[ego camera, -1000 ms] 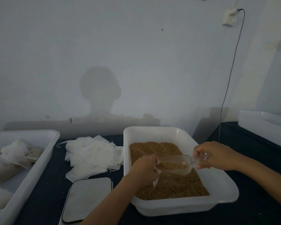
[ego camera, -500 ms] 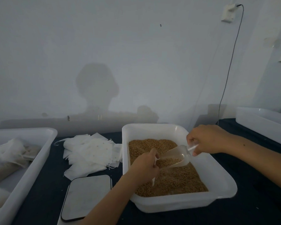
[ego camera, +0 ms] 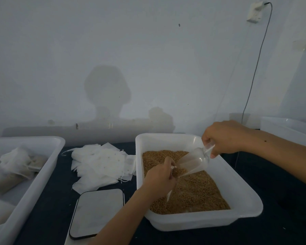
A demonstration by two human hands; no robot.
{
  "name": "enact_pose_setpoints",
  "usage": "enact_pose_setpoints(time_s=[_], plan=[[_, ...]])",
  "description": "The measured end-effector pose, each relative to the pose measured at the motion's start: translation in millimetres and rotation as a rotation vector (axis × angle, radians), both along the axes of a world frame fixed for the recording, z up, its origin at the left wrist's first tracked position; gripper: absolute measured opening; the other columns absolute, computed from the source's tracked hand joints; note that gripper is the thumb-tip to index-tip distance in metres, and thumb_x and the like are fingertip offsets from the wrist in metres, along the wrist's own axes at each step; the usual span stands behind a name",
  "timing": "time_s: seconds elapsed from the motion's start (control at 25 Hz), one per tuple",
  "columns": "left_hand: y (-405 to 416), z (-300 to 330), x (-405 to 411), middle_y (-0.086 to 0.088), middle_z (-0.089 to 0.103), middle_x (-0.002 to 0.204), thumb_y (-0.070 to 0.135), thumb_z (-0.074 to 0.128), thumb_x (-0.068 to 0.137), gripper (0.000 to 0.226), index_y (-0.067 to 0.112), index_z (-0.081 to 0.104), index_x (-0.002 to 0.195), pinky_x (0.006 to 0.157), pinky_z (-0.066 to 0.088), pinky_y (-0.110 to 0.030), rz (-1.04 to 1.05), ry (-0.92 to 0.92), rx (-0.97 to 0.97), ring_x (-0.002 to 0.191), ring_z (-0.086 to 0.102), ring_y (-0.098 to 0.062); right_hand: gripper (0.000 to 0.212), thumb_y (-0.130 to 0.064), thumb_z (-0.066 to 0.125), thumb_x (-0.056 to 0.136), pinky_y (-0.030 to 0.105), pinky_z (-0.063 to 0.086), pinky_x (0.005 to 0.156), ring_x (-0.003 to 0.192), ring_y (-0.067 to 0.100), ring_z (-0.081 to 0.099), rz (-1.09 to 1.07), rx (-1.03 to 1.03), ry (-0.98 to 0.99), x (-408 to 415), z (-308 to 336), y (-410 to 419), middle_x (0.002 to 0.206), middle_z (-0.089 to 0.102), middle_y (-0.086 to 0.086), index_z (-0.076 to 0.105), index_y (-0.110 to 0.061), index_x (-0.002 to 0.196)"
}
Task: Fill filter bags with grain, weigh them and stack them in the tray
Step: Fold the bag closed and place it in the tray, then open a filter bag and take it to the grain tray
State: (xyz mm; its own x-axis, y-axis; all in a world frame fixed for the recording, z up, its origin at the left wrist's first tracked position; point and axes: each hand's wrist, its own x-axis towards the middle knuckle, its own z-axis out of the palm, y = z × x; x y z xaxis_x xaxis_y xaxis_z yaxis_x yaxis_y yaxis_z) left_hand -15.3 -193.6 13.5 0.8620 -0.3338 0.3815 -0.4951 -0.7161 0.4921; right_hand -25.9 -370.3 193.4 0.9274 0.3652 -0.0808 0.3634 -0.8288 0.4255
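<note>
Both hands work over the grain tub: right hand grips the tilted clear scoop (handle end), left hand pinches a filter bag at its mouth.

Right hand tilting clear scoop toward left hand — over grain tub, scale beside

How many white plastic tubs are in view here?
3: the grain tub at centre, the tray of filled bags at left, and a third tub, cropped at the right edge.
</note>
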Motion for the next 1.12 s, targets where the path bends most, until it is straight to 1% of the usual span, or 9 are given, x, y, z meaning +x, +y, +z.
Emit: enact_pose_setpoints(time_s=[0.2,0.36,0.56,0.68,0.76,0.84,0.88,1.0,1.12], plan=[[0,-1,2,0.005,0.049,0.07,0.014,0.056,0.089,0.026,0.015,0.044,0.111,0.059,0.044,-0.03,0.013,-0.006,-0.065,0.061,0.047,-0.012,0.022,-0.042,0.073,0.077,0.022,0.029,0.052,0.065,0.005,0.048,-0.013,-0.024,0.018,1,3,8,0.075,0.055,-0.012,0.063,-0.026,0.087],[1,1,0,0.01,0.05,0.069,0.017,0.059,0.088,0.022,0.018,0.046,0.105,0.059,0.044,-0.025,0.047,0.04,-0.154,0.062,0.049,-0.009,0.026,-0.039,0.073,0.078,0.022,0.028,0.05,0.066,0.01,0.05,0.018,-0.089,-0.055,2,6,18,0.086,0.062,-0.005,0.067,-0.02,0.096],[9,6,2,0.008,0.046,0.063,0.002,0.054,0.084,0.023,0.025,0.052,0.085,0.048,0.036,-0.011,0.142,0.186,-0.435,0.055,0.042,-0.005,0.018,-0.036,0.071,0.079,0.023,0.026,0.05,0.063,0.011,0.05,0.056,-0.108,-0.168,4,13,15,0.073,0.055,-0.007,0.067,-0.021,0.088],[12,8,2,0.004,0.046,0.064,-0.004,0.047,0.085,0.029,0.023,0.058,0.083,0.054,0.039,-0.016,0.132,0.253,-0.636,0.059,0.044,-0.009,0.02,-0.036,0.071,0.079,0.022,0.035,0.053,0.063,0.011,0.051,-0.021,-0.104,-0.11,9,1,1,0.074,0.059,-0.006,0.064,-0.017,0.081],[14,11,1,-0.002,0.051,0.072,-0.007,0.043,0.086,0.029,0.016,0.06,0.085,0.061,0.042,-0.023,0.11,0.291,-0.84,0.062,0.046,-0.012,0.022,-0.038,0.071,0.081,0.024,0.047,0.064,0.071,0.011,0.056,-0.069,-0.093,-0.005,14,-26,-8,0.079,0.06,-0.005,0.062,-0.017,0.083],[17,14,1,-0.009,0.054,0.081,-0.009,0.04,0.089,0.03,0.013,0.06,0.083,0.062,0.041,-0.023,0.115,0.282,-0.983,0.064,0.045,-0.011,0.025,-0.039,0.07,0.082,0.025,0.051,0.072,0.08,0.012,0.059,-0.116,-0.052,0.067,21,-59,-13,0.086,0.06,-0.005,0.063,-0.017,0.092],[18,14,0,-0.012,0.054,0.085,-0.009,0.039,0.089,0.03,0.013,0.059,0.083,0.062,0.04,-0.023,0.129,0.273,-1.011,0.064,0.044,-0.011,0.023,-0.037,0.069,0.082,0.024,0.05,0.069,0.076,0.012,0.058,-0.134,-0.017,0.083,25,-75,-13,0.082,0.058,-0.006,0.064,-0.016,0.092],[16,14,-1,-0.016,0.057,0.09,-0.006,0.039,0.09,0.029,0.014,0.059,0.082,0.062,0.041,-0.023,0.184,0.278,-1.002,0.062,0.044,-0.011,0.017,-0.032,0.063,0.086,0.024,0.044,0.06,0.069,0.014,0.055,-0.169,0.138,0.1,39,-112,-8,0.074,0.056,-0.004,0.065,-0.015,0.083],[16,13,-1,-0.012,0.055,0.083,-0.005,0.039,0.09,0.027,0.013,0.058,0.083,0.061,0.042,-0.022,0.205,0.274,-0.995,0.061,0.044,-0.01,0.023,-0.033,0.058,0.089,0.031,0.049,0.071,0.08,0.019,0.061,-0.143,0.303,0.096,51,-136,3,0.088,0.064,0.003,0.066,-0.012,0.088]])
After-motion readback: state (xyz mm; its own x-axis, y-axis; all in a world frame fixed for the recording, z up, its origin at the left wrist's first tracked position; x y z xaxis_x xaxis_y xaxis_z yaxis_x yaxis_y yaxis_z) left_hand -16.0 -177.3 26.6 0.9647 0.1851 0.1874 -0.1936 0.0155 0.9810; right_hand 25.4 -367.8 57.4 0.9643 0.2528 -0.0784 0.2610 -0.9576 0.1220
